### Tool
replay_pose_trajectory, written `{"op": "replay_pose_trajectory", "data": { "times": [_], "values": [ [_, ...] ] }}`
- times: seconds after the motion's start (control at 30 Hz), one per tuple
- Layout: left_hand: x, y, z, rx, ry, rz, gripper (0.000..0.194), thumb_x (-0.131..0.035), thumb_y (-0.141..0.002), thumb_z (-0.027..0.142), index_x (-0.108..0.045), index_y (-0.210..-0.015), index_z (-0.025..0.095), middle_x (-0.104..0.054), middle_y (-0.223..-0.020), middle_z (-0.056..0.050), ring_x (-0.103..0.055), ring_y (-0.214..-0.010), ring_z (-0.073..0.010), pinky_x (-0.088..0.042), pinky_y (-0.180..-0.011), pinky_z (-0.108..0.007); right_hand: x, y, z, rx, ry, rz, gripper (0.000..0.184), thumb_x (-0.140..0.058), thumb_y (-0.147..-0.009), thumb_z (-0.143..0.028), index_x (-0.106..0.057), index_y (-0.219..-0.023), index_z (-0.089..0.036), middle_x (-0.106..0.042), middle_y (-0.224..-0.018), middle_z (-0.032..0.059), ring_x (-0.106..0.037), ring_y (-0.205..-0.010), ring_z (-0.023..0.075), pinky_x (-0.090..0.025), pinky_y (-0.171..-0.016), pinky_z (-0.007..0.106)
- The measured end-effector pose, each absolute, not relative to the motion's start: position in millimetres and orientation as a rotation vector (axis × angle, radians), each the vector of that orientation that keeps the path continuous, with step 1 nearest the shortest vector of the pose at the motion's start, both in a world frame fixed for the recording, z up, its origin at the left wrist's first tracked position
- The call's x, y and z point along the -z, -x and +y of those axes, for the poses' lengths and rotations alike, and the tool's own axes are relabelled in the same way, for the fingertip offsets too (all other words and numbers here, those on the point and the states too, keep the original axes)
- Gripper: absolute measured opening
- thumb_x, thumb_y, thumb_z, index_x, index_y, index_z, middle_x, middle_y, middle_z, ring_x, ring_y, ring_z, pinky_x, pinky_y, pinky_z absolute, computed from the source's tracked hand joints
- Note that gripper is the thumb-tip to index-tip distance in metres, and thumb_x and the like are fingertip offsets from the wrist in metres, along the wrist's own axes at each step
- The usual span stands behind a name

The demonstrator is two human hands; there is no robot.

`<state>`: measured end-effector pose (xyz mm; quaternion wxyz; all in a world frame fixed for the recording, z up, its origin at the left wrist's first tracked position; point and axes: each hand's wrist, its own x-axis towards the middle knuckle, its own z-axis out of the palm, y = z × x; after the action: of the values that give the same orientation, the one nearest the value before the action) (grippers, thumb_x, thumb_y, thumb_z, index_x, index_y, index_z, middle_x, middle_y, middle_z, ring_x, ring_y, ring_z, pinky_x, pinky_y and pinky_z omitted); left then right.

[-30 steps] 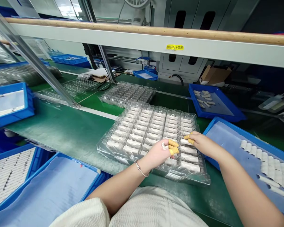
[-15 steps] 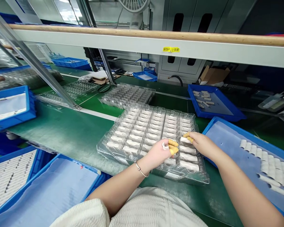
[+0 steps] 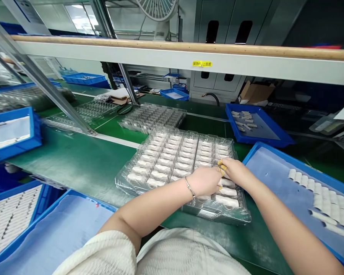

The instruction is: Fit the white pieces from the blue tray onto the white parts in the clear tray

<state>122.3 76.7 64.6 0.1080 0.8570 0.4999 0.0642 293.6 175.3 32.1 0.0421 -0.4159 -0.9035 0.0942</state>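
A clear plastic tray (image 3: 123, 185) stands on the bench in front of me, its rows of compartments filled with white tube-like pieces (image 3: 227, 201). My left hand (image 3: 208, 180) reaches across the tray to its right-hand columns, fingers closed, with a bit of a small white wad showing at them. Touching or nearly touching it, my right hand (image 3: 236, 170) bends over the rightmost column with its fingertips pinched together. Yellow finger covers are on both hands. Whatever lies between the right fingertips is hidden.
At right, a blue bin (image 3: 253, 152) holds more white pieces on a blue sheet; a smaller blue bin (image 3: 278, 142) sits behind. An empty-looking clear tray (image 3: 153, 118) lies beyond mine. Lower left are blue bins (image 3: 71, 194). A white shelf beam (image 3: 149, 54) crosses above.
My left hand has moved right and slightly forward, up to the right hand's fingertips. My right hand has stayed over nearly the same spot of the tray. The view has shifted slightly.
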Motion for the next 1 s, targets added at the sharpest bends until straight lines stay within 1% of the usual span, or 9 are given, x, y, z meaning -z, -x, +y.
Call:
{"op": "replay_pose_trajectory", "data": {
  "times": [0.1, 0.2, 0.37, 0.5, 0.63, 0.7, 0.77, 0.87, 1.0],
  "values": [
    [-64, -123, 80, -0.172, -2.514, 1.478, 0.029, -0.061, -0.085, 0.035, -0.065, -0.106, 0.015, -0.069, -0.108, -0.013, -0.069, -0.098, -0.0293, -0.054, -0.077, -0.035, -42, -303, 167, -0.22, 1.281, -2.77, 0.02, -0.048, -0.093, -0.023, -0.065, -0.102, -0.019, -0.069, -0.104, 0.0083, -0.058, -0.1, 0.0244, -0.04, -0.083, 0.032],
    [-63, -123, 78, -0.194, -2.5, 1.483, 0.031, -0.061, -0.085, 0.035, -0.064, -0.109, 0.015, -0.069, -0.108, -0.013, -0.068, -0.099, -0.0298, -0.055, -0.078, -0.037, -48, -310, 157, -0.203, 1.278, -2.829, 0.013, -0.057, -0.087, -0.027, -0.065, -0.094, -0.021, -0.07, -0.097, 0.0068, -0.059, -0.098, 0.0261, -0.039, -0.085, 0.035],
    [-62, -122, 75, -0.248, -2.478, 1.52, 0.027, -0.061, -0.085, 0.029, -0.064, -0.108, 0.016, -0.068, -0.109, -0.011, -0.068, -0.098, -0.0278, -0.054, -0.081, -0.035, -49, -302, 149, -0.172, 1.276, -2.899, 0.006, -0.059, -0.081, -0.02, -0.064, -0.085, -0.02, -0.069, -0.087, 0.0085, -0.06, -0.094, 0.0273, -0.036, -0.093, 0.039],
    [-66, -112, 71, -0.365, -2.398, 1.602, 0.031, -0.059, -0.087, 0.033, -0.063, -0.114, 0.019, -0.068, -0.11, -0.009, -0.068, -0.097, -0.0277, -0.054, -0.08, -0.035, -57, -296, 153, -0.232, 1.27, -2.917, 0.011, -0.059, -0.079, -0.015, -0.063, -0.087, -0.02, -0.069, -0.084, 0.0061, -0.062, -0.09, 0.0252, -0.035, -0.098, 0.039],
    [-74, -94, 62, -0.512, -2.236, 1.677, 0.044, -0.056, -0.09, 0.04, -0.059, -0.13, 0.022, -0.067, -0.119, -0.008, -0.067, -0.101, -0.0285, -0.053, -0.082, -0.036, -63, -299, 163, -0.359, 1.306, -2.892, 0.019, -0.06, -0.081, -0.021, -0.061, -0.1, -0.022, -0.068, -0.085, 0.0053, -0.061, -0.091, 0.0255, -0.042, -0.076, 0.03],
    [-77, -87, 57, -0.531, -2.153, 1.7, 0.045, -0.056, -0.09, 0.04, -0.059, -0.13, 0.022, -0.067, -0.121, -0.008, -0.067, -0.103, -0.028, -0.052, -0.084, -0.035, -63, -300, 168, -0.424, 1.311, -2.889, 0.016, -0.062, -0.081, -0.023, -0.061, -0.097, -0.023, -0.067, -0.086, 0.0044, -0.061, -0.088, 0.0238, -0.041, -0.067, 0.027],
    [-78, -82, 51, -0.542, -2.084, 1.709, 0.043, -0.057, -0.089, 0.041, -0.061, -0.129, 0.023, -0.068, -0.122, -0.007, -0.066, -0.105, -0.0276, -0.051, -0.087, -0.034, -59, -300, 173, -0.473, 1.29, -2.896, 0.01, -0.063, -0.08, -0.022, -0.062, -0.09, -0.023, -0.067, -0.084, 0.003, -0.06, -0.086, 0.0224, -0.04, -0.065, 0.025],
    [-78, -78, 46, -0.558, -2.01, 1.715, 0.041, -0.059, -0.088, 0.042, -0.063, -0.124, 0.023, -0.067, -0.124, -0.007, -0.066, -0.107, -0.0275, -0.051, -0.088, -0.034, -54, -299, 177, -0.499, 1.234, -2.901, 0.006, -0.064, -0.081, -0.023, -0.065, -0.087, -0.023, -0.067, -0.083, 0.0024, -0.06, -0.088, 0.0223, -0.042, -0.07, 0.027],
    [-77, -75, 45, -0.597, -1.976, 1.736, 0.039, -0.061, -0.087, 0.043, -0.065, -0.12, 0.024, -0.069, -0.122, -0.006, -0.066, -0.106, -0.028, -0.051, -0.086, -0.033, -54, -301, 174, -0.43, 1.174, -2.863, 0.009, -0.063, -0.082, -0.019, -0.072, -0.083, -0.023, -0.068, -0.089, 0.005, -0.057, -0.099, 0.0249, -0.041, -0.09, 0.035]
  ]
}}
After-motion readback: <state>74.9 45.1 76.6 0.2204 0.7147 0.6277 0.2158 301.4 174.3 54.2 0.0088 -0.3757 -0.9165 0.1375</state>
